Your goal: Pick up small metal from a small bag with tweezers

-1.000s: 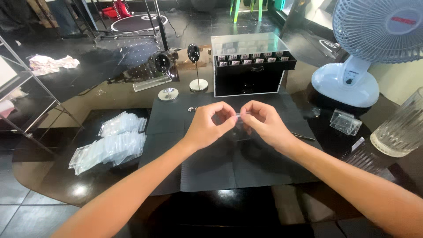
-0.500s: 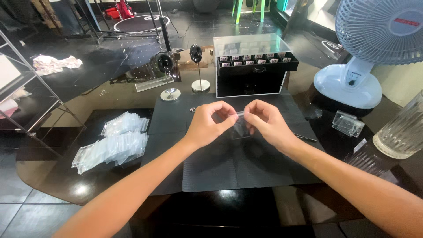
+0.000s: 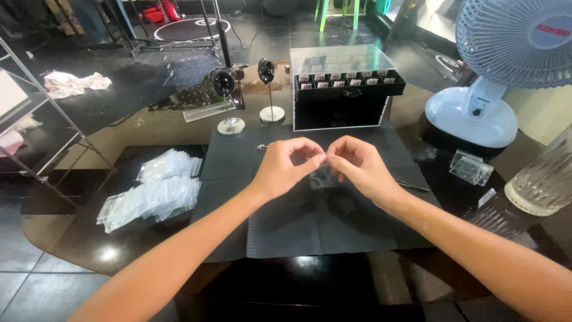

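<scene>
Both hands meet over a black mat (image 3: 286,220) on a dark glass table. My left hand (image 3: 289,167) and my right hand (image 3: 357,167) pinch the top edge of a small clear plastic bag (image 3: 323,176) between thumbs and forefingers, holding it just above the mat. What the bag holds cannot be made out. A small metal piece (image 3: 262,146) lies on the mat just left of my left hand.
A pile of clear plastic bags (image 3: 152,191) lies at the left. A black compartment box with a clear lid (image 3: 342,89) and two small round stands (image 3: 231,98) stand behind the mat. A white fan (image 3: 494,71), a ribbed glass (image 3: 545,176) and a clear small case (image 3: 471,167) are at the right.
The hands stay pinched on the small bag over the mat, with only slight finger movement. The view has shifted a little.
</scene>
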